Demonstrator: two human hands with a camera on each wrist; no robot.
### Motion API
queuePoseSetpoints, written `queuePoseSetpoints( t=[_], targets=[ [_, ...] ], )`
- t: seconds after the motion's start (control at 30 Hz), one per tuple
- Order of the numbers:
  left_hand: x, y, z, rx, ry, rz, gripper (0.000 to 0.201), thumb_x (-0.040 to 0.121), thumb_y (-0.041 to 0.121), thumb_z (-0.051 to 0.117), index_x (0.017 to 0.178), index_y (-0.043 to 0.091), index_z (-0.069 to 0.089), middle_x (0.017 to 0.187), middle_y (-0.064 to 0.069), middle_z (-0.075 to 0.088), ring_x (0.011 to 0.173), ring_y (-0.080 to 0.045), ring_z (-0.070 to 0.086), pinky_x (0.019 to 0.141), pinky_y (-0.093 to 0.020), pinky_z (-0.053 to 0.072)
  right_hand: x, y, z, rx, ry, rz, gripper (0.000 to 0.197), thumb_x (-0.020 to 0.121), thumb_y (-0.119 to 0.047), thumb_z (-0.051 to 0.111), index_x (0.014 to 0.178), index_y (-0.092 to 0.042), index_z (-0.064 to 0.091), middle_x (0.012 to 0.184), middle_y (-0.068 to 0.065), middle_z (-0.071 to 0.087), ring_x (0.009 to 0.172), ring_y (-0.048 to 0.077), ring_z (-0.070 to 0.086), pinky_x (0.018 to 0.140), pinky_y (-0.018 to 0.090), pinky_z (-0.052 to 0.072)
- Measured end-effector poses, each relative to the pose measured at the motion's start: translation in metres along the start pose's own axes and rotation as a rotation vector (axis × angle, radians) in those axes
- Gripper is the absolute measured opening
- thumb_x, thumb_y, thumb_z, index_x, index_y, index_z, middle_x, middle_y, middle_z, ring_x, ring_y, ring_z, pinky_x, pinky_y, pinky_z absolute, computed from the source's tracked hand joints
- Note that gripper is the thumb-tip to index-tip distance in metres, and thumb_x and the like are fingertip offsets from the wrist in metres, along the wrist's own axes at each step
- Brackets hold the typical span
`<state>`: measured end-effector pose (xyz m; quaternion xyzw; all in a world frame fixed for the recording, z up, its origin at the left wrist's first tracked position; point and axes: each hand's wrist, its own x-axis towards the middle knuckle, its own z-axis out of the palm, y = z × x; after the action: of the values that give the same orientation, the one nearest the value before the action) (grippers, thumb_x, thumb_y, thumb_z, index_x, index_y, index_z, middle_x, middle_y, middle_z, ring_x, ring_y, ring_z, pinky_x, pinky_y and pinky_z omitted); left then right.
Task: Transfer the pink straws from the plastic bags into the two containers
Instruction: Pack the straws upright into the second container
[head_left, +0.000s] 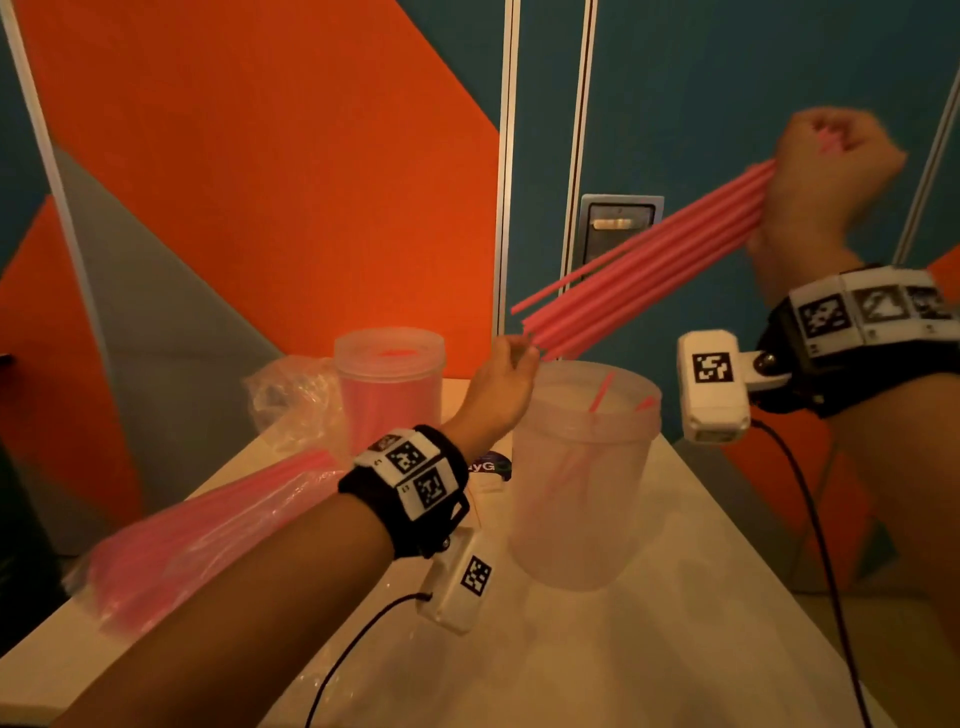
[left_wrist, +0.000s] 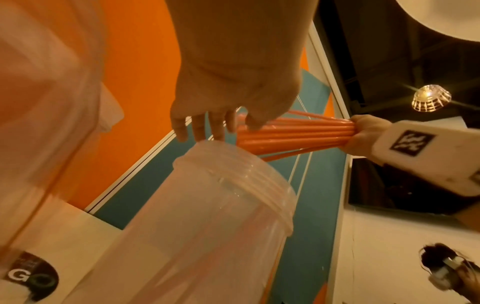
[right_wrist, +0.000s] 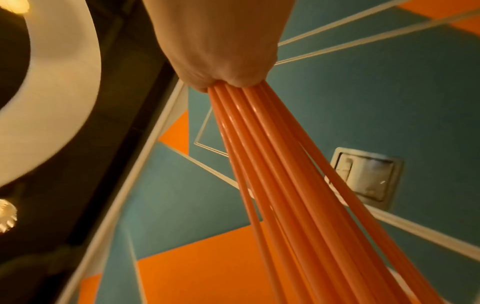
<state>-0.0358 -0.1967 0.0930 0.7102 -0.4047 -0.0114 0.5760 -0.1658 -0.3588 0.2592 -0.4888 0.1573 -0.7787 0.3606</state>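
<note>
My right hand (head_left: 831, 156) is raised high at the right and grips a bundle of pink straws (head_left: 644, 270) by its upper end (right_wrist: 259, 144). The bundle slants down to the left, its lower ends above the near clear container (head_left: 582, 467). My left hand (head_left: 506, 364) touches those lower ends with straight fingers (left_wrist: 207, 125) just above the container's rim (left_wrist: 233, 164). This container holds a few straws. The far container (head_left: 389, 384) holds many pink straws. A plastic bag of straws (head_left: 208, 525) lies on the table at the left.
A crumpled empty bag (head_left: 296, 395) sits beside the far container. The beige table (head_left: 623, 649) narrows toward the orange and teal wall. Cables run from both wrist cameras across the table's near part. A dark sticker (head_left: 491, 466) lies between the containers.
</note>
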Motion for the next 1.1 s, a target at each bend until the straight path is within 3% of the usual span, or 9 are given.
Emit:
queuePoseSetpoints(
  t=[0.1,0.2,0.3,0.4,0.53,0.67,0.87,1.0,1.1],
  targets=[
    [-0.001,-0.015,0.010,0.368,-0.102,0.003,0.027,0.094,0.026,0.037,0.090,0.011,0.059,0.096,-0.004,0.053,0.099,-0.015,0.044,0.096,-0.034,0.039,-0.015,0.031,-0.006,-0.123,-0.059,0.010,0.021,0.070,-0.024,0.050,0.078,-0.023,0.069,0.070,-0.006,0.059,0.070,0.007,0.057,0.068,0.022,0.047],
    [-0.007,-0.014,0.013,0.509,-0.096,0.073,0.041,0.091,0.031,0.019,0.069,0.010,0.047,0.079,-0.013,0.055,0.086,-0.019,0.039,0.098,-0.036,0.031,-0.022,0.051,-0.012,-0.167,-0.083,0.022,0.021,0.069,-0.024,0.050,0.080,-0.024,0.067,0.074,-0.002,0.060,0.073,0.013,0.060,0.071,0.029,0.052],
    [-0.008,-0.014,0.010,0.455,-0.030,0.057,0.025,0.096,0.020,0.038,0.094,0.008,0.059,0.102,-0.014,0.059,0.105,-0.023,0.041,0.098,-0.031,0.031,-0.017,0.058,-0.017,-0.201,-0.070,0.016,0.024,0.069,-0.025,0.049,0.081,-0.022,0.069,0.074,-0.002,0.061,0.073,0.015,0.062,0.071,0.030,0.054],
    [-0.011,-0.013,0.010,0.332,-0.019,0.031,0.043,0.094,0.022,0.045,0.133,0.006,0.038,0.129,-0.012,0.050,0.121,-0.023,0.039,0.097,-0.029,0.033,-0.010,0.062,-0.022,-0.255,-0.058,0.047,0.031,0.073,-0.023,0.049,0.091,-0.013,0.072,0.077,-0.003,0.059,0.075,0.009,0.056,0.071,0.020,0.046],
    [-0.012,-0.010,0.012,0.186,-0.046,-0.006,0.073,0.093,0.020,0.050,0.148,0.014,0.002,0.144,-0.018,0.039,0.119,-0.029,0.051,0.102,-0.038,0.041,-0.012,0.074,-0.028,-0.309,-0.036,0.085,0.030,0.077,-0.021,0.049,0.094,-0.012,0.072,0.079,-0.003,0.058,0.077,0.008,0.054,0.071,0.019,0.046],
    [-0.011,-0.010,0.012,0.222,-0.046,0.009,0.075,0.093,0.022,0.050,0.149,0.015,0.001,0.146,-0.020,0.037,0.119,-0.031,0.052,0.103,-0.042,0.041,-0.028,0.080,-0.026,-0.313,-0.110,0.130,0.026,0.077,-0.017,0.051,0.093,-0.013,0.072,0.079,0.003,0.061,0.081,0.020,0.064,0.075,0.028,0.054],
    [-0.009,-0.013,0.012,0.256,-0.061,0.009,0.068,0.093,0.025,0.049,0.148,0.016,0.009,0.145,-0.018,0.038,0.121,-0.031,0.048,0.103,-0.040,0.038,-0.086,0.085,-0.009,-0.315,-0.706,0.191,0.007,0.083,-0.018,0.064,0.084,-0.023,0.068,0.094,0.008,0.065,0.082,0.027,0.067,0.074,0.036,0.057],
    [-0.008,-0.016,0.013,0.272,-0.060,0.027,0.063,0.094,0.024,0.048,0.146,0.014,0.015,0.144,-0.019,0.038,0.127,-0.028,0.043,0.103,-0.036,0.035,-0.111,0.091,-0.014,-0.660,-1.337,0.167,0.015,0.088,-0.030,0.060,0.092,-0.017,0.065,0.096,0.006,0.063,0.092,0.024,0.061,0.073,0.033,0.049],
    [-0.005,-0.019,0.014,0.265,-0.056,0.022,0.059,0.094,0.026,0.048,0.144,0.015,0.020,0.143,-0.020,0.038,0.130,-0.025,0.041,0.103,-0.033,0.035,-0.107,0.083,-0.012,-0.815,-1.488,0.074,0.015,0.090,-0.028,0.055,0.099,-0.020,0.064,0.100,0.003,0.060,0.093,0.021,0.057,0.076,0.031,0.046]
  ],
)
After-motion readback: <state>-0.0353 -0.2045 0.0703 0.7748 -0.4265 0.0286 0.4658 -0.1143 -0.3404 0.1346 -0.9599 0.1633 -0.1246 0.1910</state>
